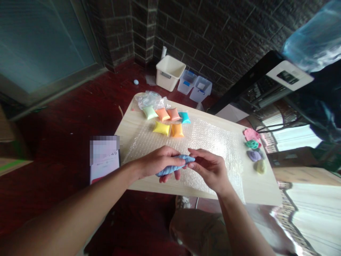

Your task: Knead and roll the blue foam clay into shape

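A roll of light blue clay point(186, 159) lies between my two hands over a sheet of bubble wrap point(205, 138) on a small wooden table point(128, 124). My left hand point(157, 162) is wrapped round the roll's left part, fingers curled under it. My right hand point(209, 167) pinches the roll's right end with thumb and fingers. Several small clay packets, green point(150, 112), orange point(162, 114), teal point(184, 117) and yellow point(161, 128), lie at the table's far side.
Shaped clay pieces, pink point(251, 134), green point(252, 144), purple point(254, 155) and pale yellow point(260, 166), sit at the right edge. A clear plastic bag point(149, 99) lies at the far corner. A phone point(104, 158) rests at the left edge. Storage bins point(170, 73) stand on the floor beyond.
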A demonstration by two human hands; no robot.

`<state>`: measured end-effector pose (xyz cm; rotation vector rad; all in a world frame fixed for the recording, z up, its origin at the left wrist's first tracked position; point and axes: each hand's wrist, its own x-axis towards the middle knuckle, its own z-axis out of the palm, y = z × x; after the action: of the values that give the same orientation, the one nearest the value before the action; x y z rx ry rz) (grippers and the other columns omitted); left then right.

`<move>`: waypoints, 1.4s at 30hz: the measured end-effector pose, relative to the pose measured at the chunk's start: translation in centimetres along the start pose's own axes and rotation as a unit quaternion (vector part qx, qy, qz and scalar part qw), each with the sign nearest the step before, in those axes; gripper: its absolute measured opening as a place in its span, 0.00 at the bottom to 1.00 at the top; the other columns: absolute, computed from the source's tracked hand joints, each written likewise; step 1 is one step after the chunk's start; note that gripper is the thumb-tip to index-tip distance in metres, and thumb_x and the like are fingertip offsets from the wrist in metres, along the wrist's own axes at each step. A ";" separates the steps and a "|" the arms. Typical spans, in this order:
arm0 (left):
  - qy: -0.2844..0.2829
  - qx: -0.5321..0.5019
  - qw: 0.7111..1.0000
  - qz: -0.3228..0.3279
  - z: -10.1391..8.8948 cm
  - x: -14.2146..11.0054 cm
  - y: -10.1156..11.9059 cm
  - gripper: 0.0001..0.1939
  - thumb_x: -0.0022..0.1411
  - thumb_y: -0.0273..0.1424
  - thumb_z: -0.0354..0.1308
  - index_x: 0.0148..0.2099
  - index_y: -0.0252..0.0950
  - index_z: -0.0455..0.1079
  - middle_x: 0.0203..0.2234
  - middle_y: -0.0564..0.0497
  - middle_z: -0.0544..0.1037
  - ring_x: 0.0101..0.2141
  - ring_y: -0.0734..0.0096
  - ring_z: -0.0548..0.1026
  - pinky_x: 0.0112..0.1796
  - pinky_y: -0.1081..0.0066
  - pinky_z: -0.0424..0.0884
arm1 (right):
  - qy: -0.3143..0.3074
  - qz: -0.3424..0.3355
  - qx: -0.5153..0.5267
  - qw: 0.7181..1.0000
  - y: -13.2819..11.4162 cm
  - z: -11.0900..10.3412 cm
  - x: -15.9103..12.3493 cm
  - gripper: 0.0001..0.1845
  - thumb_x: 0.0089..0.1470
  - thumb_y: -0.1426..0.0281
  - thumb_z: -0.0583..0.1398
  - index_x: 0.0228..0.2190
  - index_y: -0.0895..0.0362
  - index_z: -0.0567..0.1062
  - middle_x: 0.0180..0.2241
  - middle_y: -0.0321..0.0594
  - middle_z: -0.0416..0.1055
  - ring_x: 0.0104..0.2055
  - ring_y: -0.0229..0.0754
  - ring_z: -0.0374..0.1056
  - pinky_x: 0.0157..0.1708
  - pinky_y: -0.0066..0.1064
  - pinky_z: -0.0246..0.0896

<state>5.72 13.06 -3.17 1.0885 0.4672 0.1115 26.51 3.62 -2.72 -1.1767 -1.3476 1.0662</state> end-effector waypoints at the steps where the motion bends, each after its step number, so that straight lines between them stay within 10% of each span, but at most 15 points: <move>1: -0.003 0.001 1.000 -0.006 0.0 0.0 0.0 0.15 0.68 0.41 0.60 0.43 0.32 0.72 0.27 0.50 0.80 0.14 0.80 0.68 0.17 0.76 0.61 | -0.011 -0.004 -0.013 1.000 -0.1 -0.1 0.0 0.18 0.56 0.74 0.72 0.48 0.46 0.85 0.37 0.39 0.83 0.36 0.41 0.79 0.37 0.34 0.77; 10: 0.104 -0.109 0.987 0.053 -1.7 0.7 -0.4 0.15 0.61 0.34 0.67 0.47 0.30 0.76 0.40 0.43 0.80 0.31 0.68 0.80 0.32 0.67 0.77 | 0.172 -0.018 -0.027 0.984 0.5 -0.9 0.4 0.13 0.55 0.72 0.72 0.42 0.46 0.86 0.32 0.35 0.81 0.31 0.37 0.75 0.32 0.32 0.73; 16: 0.189 -0.129 0.965 0.126 -2.1 1.2 -0.7 0.13 0.60 0.31 0.70 0.46 0.31 0.78 0.36 0.47 0.81 0.32 0.71 0.78 0.38 0.67 0.77 | 0.142 0.034 -0.085 0.986 1.6 -0.9 0.1 0.21 0.51 0.69 0.74 0.48 0.51 0.84 0.32 0.38 0.82 0.30 0.42 0.76 0.32 0.39 0.76; 29: 0.191 -0.137 0.958 0.165 -1.9 1.5 -0.8 0.19 0.58 0.31 0.73 0.50 0.30 0.76 0.37 0.47 0.82 0.34 0.70 0.79 0.41 0.65 0.76 | 0.215 0.026 -0.119 0.969 1.7 -0.6 0.0 0.16 0.56 0.64 0.72 0.47 0.52 0.84 0.36 0.41 0.86 0.32 0.46 0.82 0.36 0.42 0.81; 36: 0.229 -0.119 0.939 0.226 -1.9 1.8 -0.9 0.17 0.60 0.34 0.71 0.48 0.33 0.74 0.43 0.47 0.81 0.45 0.64 0.79 0.46 0.65 0.77 | 0.070 0.061 -0.149 0.985 1.0 -0.4 0.0 0.12 0.55 0.61 0.72 0.39 0.55 0.83 0.35 0.43 0.83 0.34 0.45 0.79 0.35 0.36 0.78; 42: 0.174 -0.071 0.963 0.191 -1.1 1.5 -0.7 0.15 0.61 0.35 0.69 0.47 0.31 0.77 0.43 0.44 0.82 0.44 0.61 0.80 0.46 0.62 0.78 | 0.062 0.083 -0.068 0.992 0.8 0.1 0.3 0.17 0.61 0.58 0.68 0.46 0.55 0.79 0.39 0.44 0.82 0.39 0.45 0.79 0.37 0.35 0.76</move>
<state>6.54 14.10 -4.70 1.0101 0.5478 0.6764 26.45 4.00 -3.51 -1.4534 -1.2571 1.0126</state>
